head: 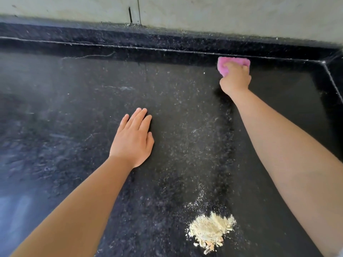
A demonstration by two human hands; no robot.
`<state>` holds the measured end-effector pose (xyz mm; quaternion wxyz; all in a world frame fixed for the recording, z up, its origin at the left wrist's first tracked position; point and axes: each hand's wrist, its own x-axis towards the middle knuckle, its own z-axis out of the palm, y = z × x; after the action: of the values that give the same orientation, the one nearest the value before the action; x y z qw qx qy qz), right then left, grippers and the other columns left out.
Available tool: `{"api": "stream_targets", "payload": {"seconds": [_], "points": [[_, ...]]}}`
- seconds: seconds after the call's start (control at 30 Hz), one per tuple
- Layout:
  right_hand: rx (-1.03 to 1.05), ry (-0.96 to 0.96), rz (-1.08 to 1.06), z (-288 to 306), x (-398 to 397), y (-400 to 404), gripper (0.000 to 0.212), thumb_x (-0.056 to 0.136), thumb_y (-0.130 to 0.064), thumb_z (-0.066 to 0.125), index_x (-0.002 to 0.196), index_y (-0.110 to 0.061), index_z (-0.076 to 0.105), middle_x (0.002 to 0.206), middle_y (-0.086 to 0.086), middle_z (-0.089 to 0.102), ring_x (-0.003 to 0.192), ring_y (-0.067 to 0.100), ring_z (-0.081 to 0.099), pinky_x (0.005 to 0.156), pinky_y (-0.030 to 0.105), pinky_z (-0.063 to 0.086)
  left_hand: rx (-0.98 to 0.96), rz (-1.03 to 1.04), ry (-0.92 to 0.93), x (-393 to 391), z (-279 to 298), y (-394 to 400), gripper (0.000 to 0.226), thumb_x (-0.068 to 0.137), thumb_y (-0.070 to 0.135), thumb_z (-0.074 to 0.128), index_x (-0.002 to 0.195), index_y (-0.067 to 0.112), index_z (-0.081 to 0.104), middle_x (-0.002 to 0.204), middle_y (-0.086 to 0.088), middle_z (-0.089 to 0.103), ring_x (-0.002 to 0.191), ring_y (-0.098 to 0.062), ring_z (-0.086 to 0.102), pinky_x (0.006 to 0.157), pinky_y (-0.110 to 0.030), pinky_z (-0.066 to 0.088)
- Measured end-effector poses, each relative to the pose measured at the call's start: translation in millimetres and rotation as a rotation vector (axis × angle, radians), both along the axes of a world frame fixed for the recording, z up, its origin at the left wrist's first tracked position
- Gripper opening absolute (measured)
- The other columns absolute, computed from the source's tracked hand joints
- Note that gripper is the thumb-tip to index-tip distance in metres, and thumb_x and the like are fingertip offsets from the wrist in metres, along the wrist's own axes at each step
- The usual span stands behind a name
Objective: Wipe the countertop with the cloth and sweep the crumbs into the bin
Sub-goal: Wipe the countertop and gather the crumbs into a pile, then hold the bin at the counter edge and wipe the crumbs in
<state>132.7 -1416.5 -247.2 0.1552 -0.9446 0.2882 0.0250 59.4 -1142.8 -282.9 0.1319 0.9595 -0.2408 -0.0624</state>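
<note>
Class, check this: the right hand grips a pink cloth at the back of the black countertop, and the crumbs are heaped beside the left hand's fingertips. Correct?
Not quite. The head view shows the crumbs heaped near the front edge, well apart from the left hand. The right hand does grip the pink cloth at the countertop's back.

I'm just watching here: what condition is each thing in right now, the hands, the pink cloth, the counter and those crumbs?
Right hand: grips the pink cloth at the counter's far edge.
Pink cloth: bunched under the fingers, pressed on the counter.
Left hand: flat, fingers straight, resting on the counter.
Countertop: dark, dusted with fine specks in the middle.
Crumbs: gathered in a pale heap near the front edge.
Bin: not in view.
</note>
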Motion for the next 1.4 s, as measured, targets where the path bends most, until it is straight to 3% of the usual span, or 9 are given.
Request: {"api": "stream_targets", "payload": {"seconds": [0.23, 0.43, 0.53, 0.67, 0.73, 0.8, 0.9, 1.03, 1.4], "points": [[0.079, -0.012, 0.433, -7.5, 5.6, 22.6, 0.047, 0.088, 0.004, 0.036, 0.126, -0.018, 0.052, 0.134, 0.017, 0.04, 0.122, 0.035, 0.036, 0.1, 0.039, 0.031, 0.031, -0.033, -0.042, 1.8, 0.5, 0.8, 0.061, 0.084, 0.03, 0.019, 0.124, -0.005, 0.051, 0.134, -0.02, 0.047, 0.129, -0.035, 0.039, 0.105, -0.041, 0.016], [0.258, -0.073, 0.772, -6.5, -113.5, 44.9, 0.039, 0.08, 0.016, 0.043, 0.102, -0.006, 0.067, 0.124, 0.01, 0.058, 0.124, 0.041, 0.04, 0.104, 0.045, 0.028, 0.006, -0.014, -0.05, -0.9, 4.8, -1.1, 0.047, 0.095, 0.023, 0.029, 0.138, 0.002, 0.034, 0.149, -0.012, 0.027, 0.14, -0.023, 0.016, 0.114, -0.034, 0.003], [0.265, -0.075, 0.911, -5.9, -182.2, 52.5, 0.038, 0.07, 0.014, 0.044, 0.092, -0.004, 0.069, 0.112, 0.004, 0.065, 0.113, 0.042, 0.051, 0.094, 0.042, 0.029, 0.0, -0.034, -0.075, -5.3, 8.5, 0.8, 0.039, 0.093, 0.012, 0.041, 0.128, -0.003, 0.046, 0.141, -0.017, 0.04, 0.135, -0.03, 0.029, 0.112, -0.041, 0.016], [0.386, -0.093, 0.833, 1.3, -251.4, 59.0, 0.038, 0.082, 0.0, 0.04, 0.109, -0.009, 0.065, 0.126, -0.014, 0.053, 0.123, -0.001, 0.026, 0.107, 0.022, 0.019, -0.065, -0.075, -0.103, -23.5, 15.2, 1.0, 0.031, 0.087, 0.004, 0.043, 0.111, -0.009, 0.058, 0.125, -0.025, 0.054, 0.124, -0.039, 0.044, 0.103, -0.049, 0.03], [0.296, -0.241, 0.8, 8.8, -267.7, 58.4, 0.037, 0.082, -0.005, 0.037, 0.109, -0.01, 0.062, 0.123, -0.001, 0.059, 0.116, 0.011, 0.039, 0.108, 0.019, 0.023, -0.112, -0.117, -0.106, -42.0, 21.2, -4.0, 0.033, 0.085, 0.007, 0.041, 0.107, -0.009, 0.06, 0.123, -0.025, 0.055, 0.122, -0.04, 0.045, 0.101, -0.049, 0.033], [0.116, -0.297, 0.721, 9.7, -273.8, 53.6, 0.036, 0.079, -0.003, 0.039, 0.101, -0.006, 0.067, 0.111, 0.012, 0.066, 0.097, 0.036, 0.056, 0.097, 0.038, 0.039, -0.159, -0.17, -0.105, -63.0, 24.2, -7.8, 0.037, 0.082, 0.012, 0.037, 0.097, -0.008, 0.064, 0.115, -0.026, 0.06, 0.113, -0.043, 0.052, 0.093, -0.052, 0.04], [-0.049, -0.19, 0.651, 6.1, -279.1, 47.7, 0.035, 0.076, -0.005, 0.043, 0.097, -0.005, 0.07, 0.107, 0.013, 0.068, 0.086, 0.047, 0.059, 0.072, 0.061, 0.049, -0.236, -0.235, -0.118, -96.4, 30.1, -9.5, 0.04, 0.079, 0.015, 0.033, 0.081, -0.007, 0.067, 0.099, -0.025, 0.066, 0.094, -0.044, 0.062, 0.08, -0.05, 0.048], [-0.015, -0.013, 0.577, -1.6, -303.4, 46.8, 0.046, 0.087, -0.023, 0.03, 0.128, -0.017, 0.051, 0.14, -0.002, 0.043, 0.132, 0.037, 0.029, 0.1, 0.053, 0.034, -0.345, -0.275, -0.11, -149.8, 44.2, -9.0, 0.026, 0.077, 0.007, 0.044, 0.067, -0.002, 0.066, 0.08, -0.018, 0.068, 0.075, -0.037, 0.064, 0.067, -0.037, 0.048], [0.071, -0.357, 0.368, -7.8, -486.3, 16.3, 0.039, 0.084, -0.002, 0.038, 0.119, 0.004, 0.055, 0.125, 0.021, 0.055, 0.115, 0.042, 0.047, 0.1, 0.04, 0.031, -0.477, -0.425, -0.04, -331.4, 45.4, -85.1, 0.033, 0.076, 0.018, 0.037, 0.067, -0.002, 0.062, 0.071, -0.015, 0.062, 0.065, -0.027, 0.056, 0.057, -0.028, 0.044]]}}
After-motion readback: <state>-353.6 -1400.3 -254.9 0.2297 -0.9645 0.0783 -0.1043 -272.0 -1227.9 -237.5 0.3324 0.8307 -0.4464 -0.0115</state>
